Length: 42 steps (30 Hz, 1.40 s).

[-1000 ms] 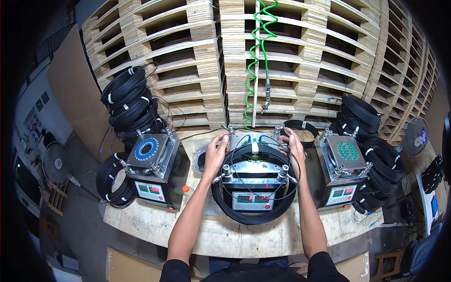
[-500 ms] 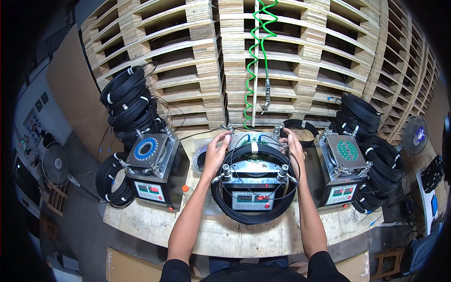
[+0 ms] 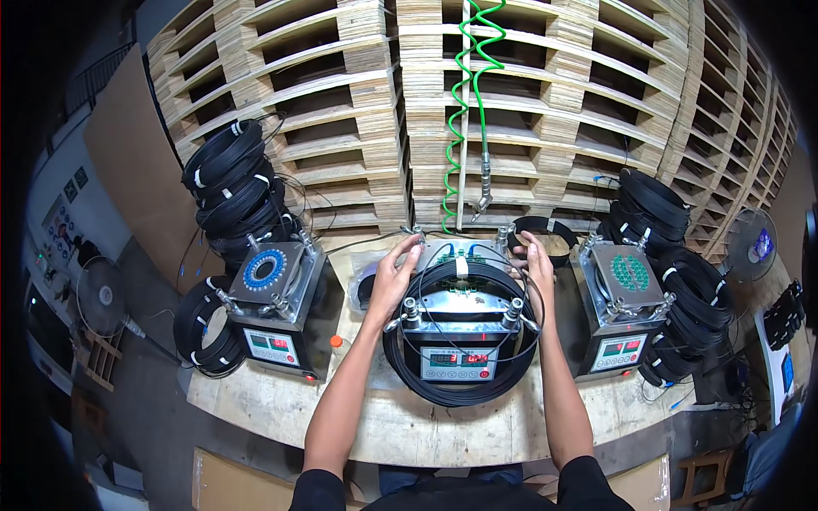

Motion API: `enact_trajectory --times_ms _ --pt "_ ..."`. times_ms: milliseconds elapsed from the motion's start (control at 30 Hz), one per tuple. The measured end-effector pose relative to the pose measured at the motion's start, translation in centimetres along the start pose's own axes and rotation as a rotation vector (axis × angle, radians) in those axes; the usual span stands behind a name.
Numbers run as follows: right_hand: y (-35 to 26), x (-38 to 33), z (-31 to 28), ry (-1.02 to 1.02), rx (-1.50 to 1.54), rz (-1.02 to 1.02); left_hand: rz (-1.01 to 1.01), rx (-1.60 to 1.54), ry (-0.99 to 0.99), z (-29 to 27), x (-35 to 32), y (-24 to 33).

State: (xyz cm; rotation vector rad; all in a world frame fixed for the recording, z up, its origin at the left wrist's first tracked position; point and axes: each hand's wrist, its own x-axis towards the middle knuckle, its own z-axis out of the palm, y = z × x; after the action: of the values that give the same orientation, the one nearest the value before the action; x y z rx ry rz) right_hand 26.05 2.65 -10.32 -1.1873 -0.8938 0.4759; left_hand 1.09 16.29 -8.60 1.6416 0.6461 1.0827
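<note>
A coil of black cable point(image 3: 460, 398) with a white tie hangs around the middle bench machine point(image 3: 460, 328), which has metal posts and a lit display panel. Two blue-tipped cable ends sit in the green fittings point(image 3: 474, 255) on its top plate. Along the machine's left side is my left hand point(image 3: 392, 279), fingers stretched toward the back left post. My right hand point(image 3: 539, 268) is at the right side, fingers extended and apart near the back right post, beside loose cable strands. Neither hand grips anything that I can see.
Similar machines stand left point(image 3: 271, 311) and right point(image 3: 620, 307), with stacked black cable coils point(image 3: 230, 183) beyond. An orange-capped bottle point(image 3: 336, 342) is left of my forearm. A green coiled air hose point(image 3: 482, 102) hangs before wooden pallets point(image 3: 341, 111). Fans point(image 3: 104, 295) flank the bench.
My right hand has drawn back slightly from the back right post, its fingers shifting. My left hand has barely moved. The hanging hose nozzle has swung a little.
</note>
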Motion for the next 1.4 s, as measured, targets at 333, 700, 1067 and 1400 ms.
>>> enact_trajectory --times_ms 333,700,1067,1400 --pt "-0.7 -0.1 0.2 -0.117 0.018 0.087 -0.05 -0.035 0.077 -0.2 0.1 -0.9" --pt "-0.5 -0.1 0.1 -0.002 0.013 0.075 0.013 0.0 -0.013 -0.1 -0.1 -0.1" --pt "-1.8 -0.5 0.6 -0.012 0.018 0.156 -0.046 -0.043 0.069 -0.5 0.2 -1.4" --pt "-1.2 -0.5 0.7 0.074 0.127 0.082 -0.015 -0.052 0.008 -0.4 0.2 -0.8"
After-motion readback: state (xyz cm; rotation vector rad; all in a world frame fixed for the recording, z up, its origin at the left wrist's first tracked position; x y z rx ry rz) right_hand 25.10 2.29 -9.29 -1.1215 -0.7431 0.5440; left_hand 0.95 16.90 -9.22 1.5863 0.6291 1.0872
